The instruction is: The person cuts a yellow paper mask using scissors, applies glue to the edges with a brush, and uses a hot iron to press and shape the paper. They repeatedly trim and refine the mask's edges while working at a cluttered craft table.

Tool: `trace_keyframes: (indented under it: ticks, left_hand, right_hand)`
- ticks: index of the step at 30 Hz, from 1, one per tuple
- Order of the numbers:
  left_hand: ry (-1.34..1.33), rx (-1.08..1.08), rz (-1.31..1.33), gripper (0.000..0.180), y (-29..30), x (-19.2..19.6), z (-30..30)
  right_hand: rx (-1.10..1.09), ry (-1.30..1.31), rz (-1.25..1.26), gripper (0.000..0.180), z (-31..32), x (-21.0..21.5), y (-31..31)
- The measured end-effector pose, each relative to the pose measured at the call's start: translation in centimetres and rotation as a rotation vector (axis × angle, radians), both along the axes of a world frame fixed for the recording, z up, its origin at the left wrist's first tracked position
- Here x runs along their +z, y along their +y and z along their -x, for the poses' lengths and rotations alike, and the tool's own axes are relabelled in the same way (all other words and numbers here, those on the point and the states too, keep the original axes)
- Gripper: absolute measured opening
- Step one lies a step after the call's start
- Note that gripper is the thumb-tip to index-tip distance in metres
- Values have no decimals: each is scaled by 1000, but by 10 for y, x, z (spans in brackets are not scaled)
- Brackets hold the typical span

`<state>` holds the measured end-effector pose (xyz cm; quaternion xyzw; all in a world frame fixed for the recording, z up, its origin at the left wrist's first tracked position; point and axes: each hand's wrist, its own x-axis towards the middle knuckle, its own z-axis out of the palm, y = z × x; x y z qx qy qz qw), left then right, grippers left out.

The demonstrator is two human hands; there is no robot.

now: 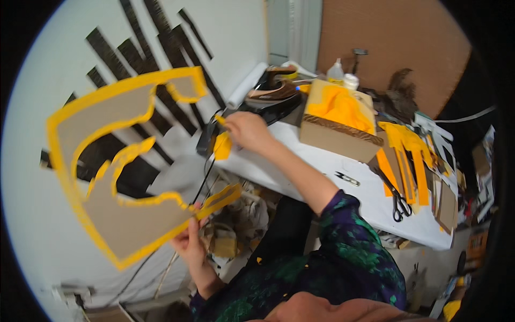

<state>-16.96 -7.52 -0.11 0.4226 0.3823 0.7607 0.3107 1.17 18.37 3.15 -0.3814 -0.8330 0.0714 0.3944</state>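
Observation:
My left hand (192,241) pinches the lower right edge of a large grey-beige cardboard cutout (137,225). The cutout is held up at the left, with curved openings and yellow strips along its edges. Over the table's left end, my right hand (248,131) is closed, with its fingertips on a small yellow strip (220,119). Another yellow piece (222,146) shows just below those fingers; whether the two are joined I cannot tell. Beside the right hand is a dark box (206,140), partly hidden.
On the white-covered table (327,185) are a clothes iron (273,88), a cardboard box (335,138) with yellow fabric (343,107), thread snips (347,178), black scissors (397,201) and yellow strips (407,155). Black strips (107,53) cover the left wall. Scraps (236,225) lie below the table.

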Motion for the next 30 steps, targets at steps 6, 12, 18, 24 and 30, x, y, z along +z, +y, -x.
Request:
trace_keyframes:
  ticks: [6,12,18,24,30]
  left_hand:
    - [67,74,8,35,12,-10,8]
    - [93,5,29,35,54,-36,-13]
    - [81,-20,-20,33,80,-35,-67]
    - [102,-44,-18,33,92,-34,-94]
    - [105,-70,-30,36,106,-43,-104]
  right_hand:
    - [-71,258,25,17,-58,17,-50]
    - [-678,236,-297,14,-302,58,-2]
    - [-1018,-315,445,31,-462,-38,85]
    - [-865,-196,226,25,-471,-75,98]
    - [-821,242,-25,18,-463,-11,112]
